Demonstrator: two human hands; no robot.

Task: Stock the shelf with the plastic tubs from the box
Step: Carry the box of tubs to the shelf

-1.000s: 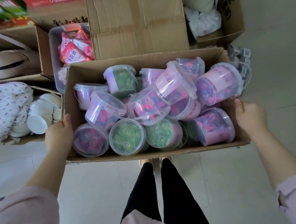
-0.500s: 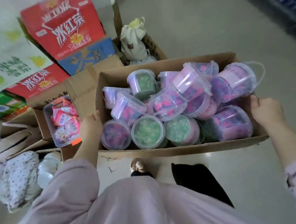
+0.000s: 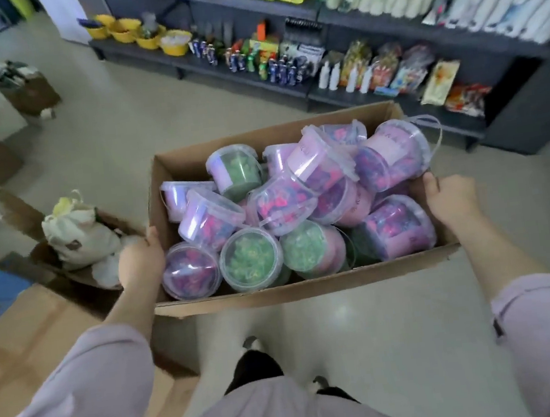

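**Item:** open cardboard box (image 3: pixel 276 298), carried clear of the floor (image 3: pixel 381 333). Its near wall faces the carrier and its far wall faces the shelf (image 3: pixel 509 95). Box and shelf are well apart.

**Contents:** plastic tubs (image 3: pixel 252 260) with clear lids and purple labels, filled with green or pink-and-purple pieces.
- A row sits along the box's near edge, lids up.
- Behind that row the tubs are heaped at all angles.
- At the far right corner a handled tub (image 3: pixel 393 156) lies on its side, riding above the rim.
- No such tub shows on the shelf.

**Hands:**
- The left hand (image 3: pixel 140 261) grips the box's left wall with the thumb hooked over the rim. The fingers are hidden outside the wall.
- The right hand (image 3: pixel 450 198) is curled over the right rim, just beside the handled tub. Its fingertips are out of sight.

**Surroundings:** the shelf carries yellow bowls (image 3: pixel 146 35), small bottles and packets. A cloth bag (image 3: pixel 75 229) sits in a carton near the box's left side.

**Hazards, as judged:**
- The heap stands proud of the far edge, so any forward tilt would likely roll the handled tub out.
- The grip is on the side walls alone, so the laden base could sag or a wall could tear.
- The box hides the floor directly ahead, and the cartons to the left invite a stumble.
- The thin loop handle could snag on shelf goods when the box is brought close.
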